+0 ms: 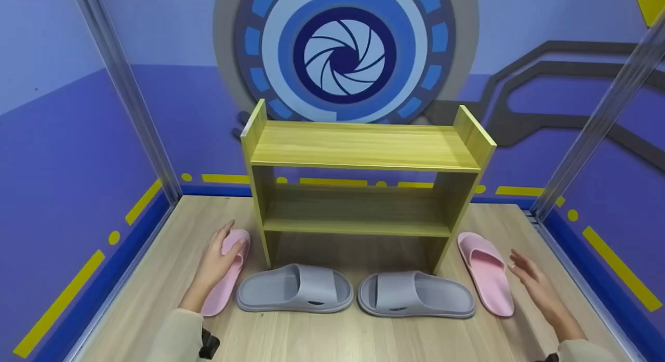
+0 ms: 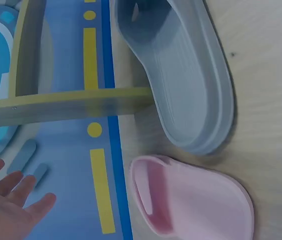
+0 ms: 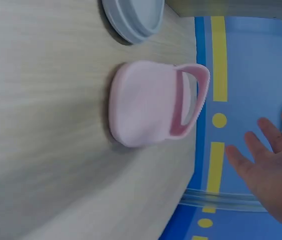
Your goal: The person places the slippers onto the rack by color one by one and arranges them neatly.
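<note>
In the head view my left hand [image 1: 217, 258] hovers above the left pink slipper [image 1: 224, 289] with its fingers extended, overlapping part of it. The left wrist view shows those fingers [image 2: 18, 187] spread and apart from the pink slipper [image 2: 205, 200]. My right hand [image 1: 540, 289] is held just to the right of the other pink slipper [image 1: 493, 286], fingers loosely extended and holding nothing. Two grey slippers lie between the pink ones: the left grey slipper [image 1: 270, 289] and the right grey slipper [image 1: 441, 294], both set sideways with their toes facing inward.
A two-tier wooden shelf rack [image 1: 363, 144] stands behind the grey slippers, with nothing on its boards. The light wooden table [image 1: 311, 341] is bordered by blue printed walls [image 1: 171, 107] and metal corner posts [image 1: 124, 92].
</note>
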`<state>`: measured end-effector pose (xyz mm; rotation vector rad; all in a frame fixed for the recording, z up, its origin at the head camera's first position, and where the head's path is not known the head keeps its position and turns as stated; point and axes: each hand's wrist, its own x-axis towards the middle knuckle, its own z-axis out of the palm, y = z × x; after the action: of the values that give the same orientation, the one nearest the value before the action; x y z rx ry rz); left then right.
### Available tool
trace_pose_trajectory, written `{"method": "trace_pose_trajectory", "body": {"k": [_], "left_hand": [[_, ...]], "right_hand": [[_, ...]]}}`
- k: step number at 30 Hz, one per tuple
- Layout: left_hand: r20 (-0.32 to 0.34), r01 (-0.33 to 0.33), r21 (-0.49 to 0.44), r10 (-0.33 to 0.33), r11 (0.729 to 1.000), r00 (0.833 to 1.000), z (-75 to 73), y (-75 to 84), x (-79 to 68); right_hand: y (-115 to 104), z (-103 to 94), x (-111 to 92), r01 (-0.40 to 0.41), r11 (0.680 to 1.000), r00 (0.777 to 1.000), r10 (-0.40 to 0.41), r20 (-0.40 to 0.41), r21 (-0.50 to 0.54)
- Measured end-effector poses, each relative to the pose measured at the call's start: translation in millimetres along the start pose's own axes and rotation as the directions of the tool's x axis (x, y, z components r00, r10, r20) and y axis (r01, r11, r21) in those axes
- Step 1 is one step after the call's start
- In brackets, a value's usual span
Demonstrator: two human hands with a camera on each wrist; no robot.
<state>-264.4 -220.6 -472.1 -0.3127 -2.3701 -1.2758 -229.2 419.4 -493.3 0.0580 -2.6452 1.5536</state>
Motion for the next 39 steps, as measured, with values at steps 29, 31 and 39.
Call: {"method": "trace_pose_trajectory", "body": {"k": [29, 31, 39], "left_hand": [[-0.003, 0.101, -0.19, -0.104, 0.977, 0.995, 14.7, 46.5, 37.3], [-0.009, 0.102, -0.2, -0.106, 0.975, 0.994, 14.9, 48.0, 39.9], [-0.005, 0.115, -0.198, -0.118, 0.973, 0.993, 13.7, 57.7, 48.3]], "right_hand": [[22.5, 82.3, 0.6, 0.088, 0.995, 0.995, -0.09, 0.046, 0.045], [21.1, 86.0, 1.3, 0.117, 0.993, 0.991, -0.119, 0.069, 0.03], [14.4, 97.2, 6.5, 0.197, 0.969, 0.974, -0.177, 0.139, -0.151]]}}
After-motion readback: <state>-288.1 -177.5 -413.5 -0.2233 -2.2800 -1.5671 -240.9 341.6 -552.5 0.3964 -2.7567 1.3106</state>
